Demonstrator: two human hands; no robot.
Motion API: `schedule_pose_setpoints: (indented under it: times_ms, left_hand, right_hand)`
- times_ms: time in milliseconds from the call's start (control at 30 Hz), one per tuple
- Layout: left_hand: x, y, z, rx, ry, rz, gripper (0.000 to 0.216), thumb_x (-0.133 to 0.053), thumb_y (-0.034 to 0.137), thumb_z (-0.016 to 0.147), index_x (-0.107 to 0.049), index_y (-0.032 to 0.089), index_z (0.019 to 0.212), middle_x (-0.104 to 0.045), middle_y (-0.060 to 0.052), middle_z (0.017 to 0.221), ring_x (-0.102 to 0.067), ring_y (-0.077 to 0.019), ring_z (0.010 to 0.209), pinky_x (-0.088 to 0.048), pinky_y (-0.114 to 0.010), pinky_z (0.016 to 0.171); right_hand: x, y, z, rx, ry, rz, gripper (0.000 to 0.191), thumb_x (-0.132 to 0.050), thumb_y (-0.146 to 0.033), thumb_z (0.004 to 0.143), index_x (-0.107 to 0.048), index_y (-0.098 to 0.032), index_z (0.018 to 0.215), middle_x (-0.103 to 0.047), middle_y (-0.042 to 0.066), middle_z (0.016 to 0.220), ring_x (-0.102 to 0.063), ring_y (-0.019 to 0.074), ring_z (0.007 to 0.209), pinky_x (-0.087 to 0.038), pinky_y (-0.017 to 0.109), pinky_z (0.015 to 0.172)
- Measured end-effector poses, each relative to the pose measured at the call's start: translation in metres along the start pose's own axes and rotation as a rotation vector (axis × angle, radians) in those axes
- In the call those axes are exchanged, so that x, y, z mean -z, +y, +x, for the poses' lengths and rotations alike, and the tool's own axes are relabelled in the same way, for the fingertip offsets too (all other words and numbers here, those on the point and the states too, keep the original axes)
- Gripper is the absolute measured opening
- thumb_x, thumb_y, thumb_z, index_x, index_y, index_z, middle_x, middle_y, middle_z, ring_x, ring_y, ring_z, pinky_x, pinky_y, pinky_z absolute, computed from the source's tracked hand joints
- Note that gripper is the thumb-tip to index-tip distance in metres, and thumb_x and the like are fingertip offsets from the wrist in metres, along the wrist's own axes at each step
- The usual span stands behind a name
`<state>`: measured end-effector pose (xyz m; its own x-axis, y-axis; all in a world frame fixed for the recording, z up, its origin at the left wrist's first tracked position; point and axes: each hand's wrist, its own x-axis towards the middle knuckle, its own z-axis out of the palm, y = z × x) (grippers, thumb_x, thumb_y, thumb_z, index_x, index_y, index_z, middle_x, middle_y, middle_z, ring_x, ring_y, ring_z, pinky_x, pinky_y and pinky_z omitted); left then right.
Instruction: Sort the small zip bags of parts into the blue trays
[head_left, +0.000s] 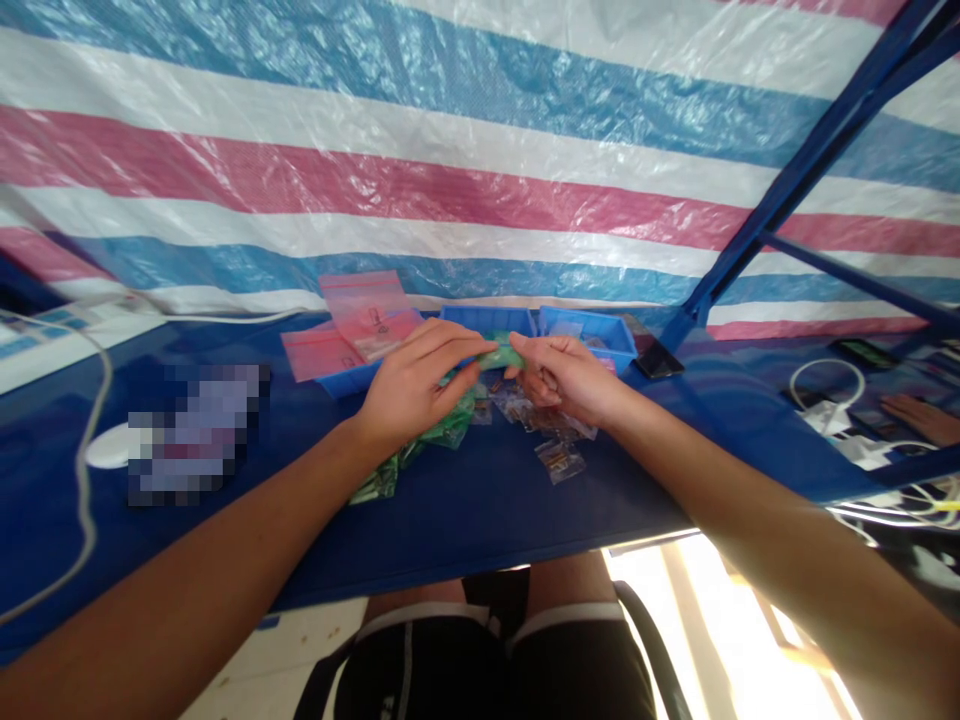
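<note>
Between both hands is a small green plastic bag (498, 352), pinched at its two ends. My left hand (420, 380) grips its left end with thumb and fingers. On the other end, my right hand (561, 372) is closed with the thumb on top. Below my left hand lies a pile of green bags (450, 425). Beneath my right hand are several clear bags (525, 408) with small parts inside. One clear bag with brass-coloured pieces (559, 460) lies nearer the table's front edge.
Behind the hands stand a blue bin (487, 320) and another blue bin (619, 335). Pink zip bags (371, 315) rest on a bin at the left. A dark phone (660, 360) lies to the right. A white cable (94, 480) runs along the left; another person's hand (922, 415) is far right.
</note>
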<state>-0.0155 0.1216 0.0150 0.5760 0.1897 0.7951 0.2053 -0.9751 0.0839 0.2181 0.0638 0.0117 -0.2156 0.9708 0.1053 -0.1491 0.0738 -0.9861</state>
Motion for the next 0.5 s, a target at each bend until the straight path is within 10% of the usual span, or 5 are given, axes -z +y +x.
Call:
schedule_pose_setpoints:
  times_ms: [233,500]
  left_hand:
    - [-0.0004,0.0055,-0.0008,0.196,0.057,0.097,0.039,-0.067,0.033,0.106,-0.066,0.018,0.143,-0.075,-0.006,0.100,-0.071,-0.0184,0.087,-0.059,-0.035,0.093]
    - [-0.0031,0.0019,-0.0062,0.248,0.039,0.038,0.053,-0.066,0.038,0.106,-0.054,0.020,0.154,-0.075,-0.006,0.105,-0.069,-0.0178,0.084,-0.060,-0.034,0.090]
  right_hand:
    - [0.0020,-0.0049,0.0005,0.184,0.149,-0.180,0.059,-0.082,-0.070,0.087,-0.070,-0.024,0.122,-0.060,-0.007,0.059,-0.043,0.0103,0.046,-0.028,0.024,0.044]
    - [-0.0028,-0.0058,-0.0064,0.191,0.058,-0.216,0.047,-0.085,-0.067,0.085,-0.070,-0.023,0.090,-0.062,-0.004,0.062,-0.046,0.0109,0.048,-0.033,0.027,0.047]
